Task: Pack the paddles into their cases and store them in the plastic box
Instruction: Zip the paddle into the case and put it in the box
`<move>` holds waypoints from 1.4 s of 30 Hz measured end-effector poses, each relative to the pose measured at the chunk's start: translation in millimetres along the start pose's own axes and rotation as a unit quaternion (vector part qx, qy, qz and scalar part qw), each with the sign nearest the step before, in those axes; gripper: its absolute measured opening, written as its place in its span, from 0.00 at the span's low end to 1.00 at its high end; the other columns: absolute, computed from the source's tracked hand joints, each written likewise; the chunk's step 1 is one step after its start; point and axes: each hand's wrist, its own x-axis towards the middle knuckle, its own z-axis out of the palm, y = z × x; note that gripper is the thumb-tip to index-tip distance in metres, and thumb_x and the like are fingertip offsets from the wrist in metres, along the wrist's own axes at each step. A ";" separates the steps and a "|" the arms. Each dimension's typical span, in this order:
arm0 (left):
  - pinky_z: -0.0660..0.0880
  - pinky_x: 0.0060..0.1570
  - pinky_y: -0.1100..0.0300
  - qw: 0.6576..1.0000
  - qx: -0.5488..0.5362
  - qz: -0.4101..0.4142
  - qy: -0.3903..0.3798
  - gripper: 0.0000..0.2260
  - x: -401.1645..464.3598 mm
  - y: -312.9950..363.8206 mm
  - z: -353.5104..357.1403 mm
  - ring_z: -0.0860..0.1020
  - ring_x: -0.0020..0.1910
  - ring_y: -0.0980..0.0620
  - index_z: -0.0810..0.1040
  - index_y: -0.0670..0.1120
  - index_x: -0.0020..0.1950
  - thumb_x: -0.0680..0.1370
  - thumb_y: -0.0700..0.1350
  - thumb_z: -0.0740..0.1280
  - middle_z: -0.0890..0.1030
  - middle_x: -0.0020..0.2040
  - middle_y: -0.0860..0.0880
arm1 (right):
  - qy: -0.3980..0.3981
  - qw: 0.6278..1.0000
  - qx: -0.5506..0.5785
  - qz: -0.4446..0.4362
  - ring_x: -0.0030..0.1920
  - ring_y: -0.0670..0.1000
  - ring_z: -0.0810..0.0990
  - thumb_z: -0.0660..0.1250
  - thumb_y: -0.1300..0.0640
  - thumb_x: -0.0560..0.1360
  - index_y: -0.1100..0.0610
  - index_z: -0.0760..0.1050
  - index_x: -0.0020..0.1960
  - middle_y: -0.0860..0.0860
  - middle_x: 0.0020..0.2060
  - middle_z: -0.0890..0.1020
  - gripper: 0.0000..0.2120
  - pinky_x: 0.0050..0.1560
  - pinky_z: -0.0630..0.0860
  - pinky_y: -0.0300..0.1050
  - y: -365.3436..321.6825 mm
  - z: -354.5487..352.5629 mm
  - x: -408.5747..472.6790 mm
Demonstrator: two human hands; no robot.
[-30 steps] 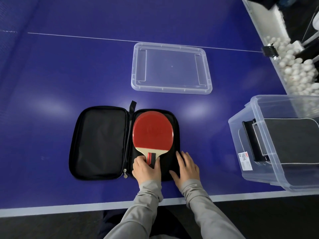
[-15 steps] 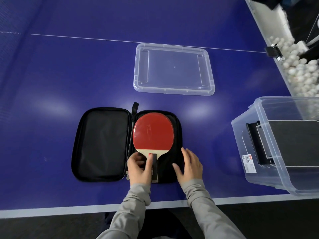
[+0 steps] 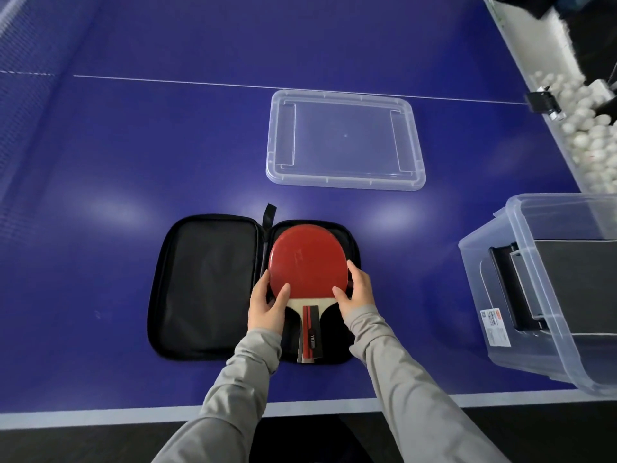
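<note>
A red-faced paddle [image 3: 305, 259] lies in the right half of an open black zip case [image 3: 207, 285] on the blue table. Its handle points toward me. My left hand [image 3: 267, 304] touches the blade's lower left edge, thumb on the red rubber. My right hand [image 3: 355, 290] holds the blade's lower right edge, thumb on the rubber and fingers along the rim. At the right stands a clear plastic box [image 3: 521, 295] with a dark packed case [image 3: 574, 289] inside.
The box's clear lid [image 3: 345, 145] lies flat on the table beyond the case. A trough of white balls [image 3: 587, 142] runs along the table's right side. The table's white front edge [image 3: 100, 416] is close to me.
Both hands moved up from the handle and the case's lower edge to the sides of the blade. The handle is now uncovered. The paddle shifted slightly within the case.
</note>
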 end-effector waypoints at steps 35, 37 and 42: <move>0.63 0.68 0.46 0.949 0.277 -0.004 0.148 0.22 39.4 -21.3 -166.3 0.65 0.66 0.40 0.74 0.42 0.64 0.72 0.45 0.73 0.70 0.66 0.41 | 0.114 0.993 -0.017 0.002 0.53 0.57 0.75 0.71 0.68 0.68 0.65 0.69 0.65 0.61 0.60 0.71 0.26 0.56 0.72 0.45 55.7 -12.7 -44.6; 0.68 0.65 0.47 0.968 0.217 0.001 0.122 0.18 36.7 -18.1 -173.5 0.72 0.62 0.40 0.76 0.41 0.62 0.72 0.39 0.72 0.75 0.61 0.39 | 0.104 0.994 -0.023 0.008 0.54 0.58 0.75 0.70 0.70 0.68 0.65 0.70 0.64 0.61 0.60 0.70 0.26 0.57 0.73 0.48 54.8 -10.7 -46.2; 0.73 0.53 0.51 0.993 0.037 -0.011 0.108 0.25 21.2 4.0 -191.7 0.77 0.52 0.43 0.71 0.45 0.66 0.71 0.29 0.69 0.78 0.59 0.41 | 0.084 0.995 -0.051 0.018 0.50 0.51 0.73 0.69 0.72 0.68 0.61 0.69 0.66 0.58 0.58 0.70 0.28 0.58 0.73 0.44 53.8 -9.8 -48.0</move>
